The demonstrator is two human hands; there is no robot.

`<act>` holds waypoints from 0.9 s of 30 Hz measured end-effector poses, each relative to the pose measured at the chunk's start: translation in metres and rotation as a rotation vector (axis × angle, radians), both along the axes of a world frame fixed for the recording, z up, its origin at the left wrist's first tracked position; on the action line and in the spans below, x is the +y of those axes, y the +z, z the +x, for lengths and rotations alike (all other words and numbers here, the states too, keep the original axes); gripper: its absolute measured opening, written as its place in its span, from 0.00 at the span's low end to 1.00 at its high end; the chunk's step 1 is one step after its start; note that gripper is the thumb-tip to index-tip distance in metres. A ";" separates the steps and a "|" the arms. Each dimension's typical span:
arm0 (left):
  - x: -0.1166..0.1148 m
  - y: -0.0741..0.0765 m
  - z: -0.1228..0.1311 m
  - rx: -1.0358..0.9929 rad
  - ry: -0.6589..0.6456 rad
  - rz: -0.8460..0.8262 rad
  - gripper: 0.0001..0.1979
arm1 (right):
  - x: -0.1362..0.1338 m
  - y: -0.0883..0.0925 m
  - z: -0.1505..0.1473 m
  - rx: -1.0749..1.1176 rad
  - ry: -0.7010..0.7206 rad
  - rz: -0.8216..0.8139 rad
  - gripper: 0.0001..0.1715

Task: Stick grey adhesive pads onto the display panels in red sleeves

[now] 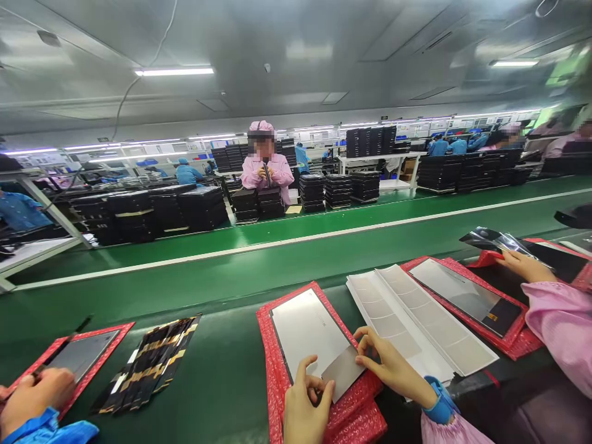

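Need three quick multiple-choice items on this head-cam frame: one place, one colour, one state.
1. The display panel under the person's hands lies on: A) red bubble wrap B) the bare green belt C) white folded sheets
2. The sleeve at the right hand is: A) blue B) pink C) white
3. The left hand is: A) gloved B) out of view C) bare

1 A: red wrap shows around the panel's edges.
2 B: pink fabric shows beyond the blue wristband.
3 C: skin shows, with no glove.

Display panel (308,330) on padded sleeve (272,364), sheets (416,320) right — conveyor (185,290) behind
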State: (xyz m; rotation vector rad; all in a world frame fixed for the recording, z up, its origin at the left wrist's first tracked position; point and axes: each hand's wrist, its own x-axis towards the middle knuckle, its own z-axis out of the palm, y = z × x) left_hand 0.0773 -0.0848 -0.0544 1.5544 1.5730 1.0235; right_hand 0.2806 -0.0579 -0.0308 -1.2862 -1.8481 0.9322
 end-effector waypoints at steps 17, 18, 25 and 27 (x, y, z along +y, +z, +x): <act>0.001 0.008 -0.002 0.134 -0.086 -0.083 0.22 | 0.006 -0.014 0.009 0.116 0.037 -0.057 0.19; 0.001 0.008 -0.003 0.134 -0.088 -0.084 0.22 | 0.006 -0.014 0.008 0.116 0.035 -0.057 0.19; 0.001 0.010 -0.003 0.138 -0.097 -0.091 0.23 | 0.006 -0.017 0.008 0.117 0.023 -0.054 0.17; 0.001 0.009 -0.003 0.140 -0.092 -0.092 0.23 | 0.006 -0.017 0.008 0.111 0.021 -0.053 0.16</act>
